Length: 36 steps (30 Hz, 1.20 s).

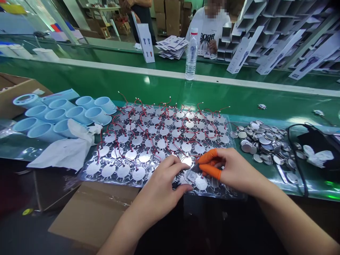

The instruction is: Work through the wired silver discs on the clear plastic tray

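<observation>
Right hand (228,170) pinched small shiny piece (193,173) between orange finger cots (209,171), just above clear tray (230,140). Left hand (156,191) lay loosely spread on tray, gripping nothing. Tray held rows of red-wired discs (162,132). Loose metal discs (261,143) piled on green belt (170,92) at right. Blue cups (61,115) stood beside cardboard box (16,95) at left.

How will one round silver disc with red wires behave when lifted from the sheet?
The round silver disc looks thin and light, so probably easy to lift. Its thin red wires seem floppy and may catch on neighbouring wires.
</observation>
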Each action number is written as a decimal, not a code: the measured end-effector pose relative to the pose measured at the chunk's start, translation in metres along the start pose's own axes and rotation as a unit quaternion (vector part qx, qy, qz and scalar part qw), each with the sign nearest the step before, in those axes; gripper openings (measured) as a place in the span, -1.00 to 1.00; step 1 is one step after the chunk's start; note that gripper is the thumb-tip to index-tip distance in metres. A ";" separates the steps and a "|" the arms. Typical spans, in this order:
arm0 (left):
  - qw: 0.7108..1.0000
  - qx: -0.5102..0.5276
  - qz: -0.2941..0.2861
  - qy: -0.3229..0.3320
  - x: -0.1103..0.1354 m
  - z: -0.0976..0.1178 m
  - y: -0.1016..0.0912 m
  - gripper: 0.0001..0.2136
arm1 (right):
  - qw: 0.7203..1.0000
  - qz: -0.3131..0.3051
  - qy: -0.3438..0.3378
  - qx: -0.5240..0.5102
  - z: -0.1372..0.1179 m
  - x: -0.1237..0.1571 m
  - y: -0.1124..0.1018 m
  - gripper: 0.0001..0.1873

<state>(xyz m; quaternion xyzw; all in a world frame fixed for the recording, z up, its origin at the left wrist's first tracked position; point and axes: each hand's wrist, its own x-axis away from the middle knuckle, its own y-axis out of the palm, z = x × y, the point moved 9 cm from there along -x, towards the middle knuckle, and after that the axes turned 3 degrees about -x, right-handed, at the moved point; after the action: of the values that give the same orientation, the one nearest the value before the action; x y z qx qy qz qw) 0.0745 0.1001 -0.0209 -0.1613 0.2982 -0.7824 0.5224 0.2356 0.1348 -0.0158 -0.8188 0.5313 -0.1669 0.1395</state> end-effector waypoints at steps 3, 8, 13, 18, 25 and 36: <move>1.000 0.001 0.011 0.006 0.000 0.001 -0.001 -0.67 | 0.998 -0.024 0.044 -0.045 0.011 -0.003 0.005 -0.90; 1.000 -0.005 0.012 0.012 0.000 0.002 -0.001 -0.68 | 0.994 -0.028 0.080 -0.071 0.019 -0.006 0.007 -0.91; 1.000 -0.006 0.003 0.007 0.000 0.003 -0.001 -0.68 | 1.000 -0.005 0.022 -0.003 0.003 -0.004 0.003 -0.91; 1.000 -0.006 0.009 0.011 0.000 0.004 -0.002 -0.70 | 0.998 0.000 -0.028 0.055 -0.005 0.001 0.002 -0.87; 0.999 -0.026 0.031 0.017 0.004 0.005 -0.003 -0.62 | 0.992 0.020 -0.067 0.109 -0.016 0.010 0.005 -0.82; 0.986 -0.110 0.126 -0.008 0.052 0.011 -0.009 -0.56 | 0.994 0.089 -0.062 0.006 -0.006 0.013 -0.011 -0.88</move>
<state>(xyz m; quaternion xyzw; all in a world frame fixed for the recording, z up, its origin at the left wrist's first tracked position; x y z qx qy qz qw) 0.0531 0.0517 -0.0094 -0.1849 0.3962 -0.6714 0.5984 0.2473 0.1272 -0.0043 -0.7763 0.5911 -0.1064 0.1915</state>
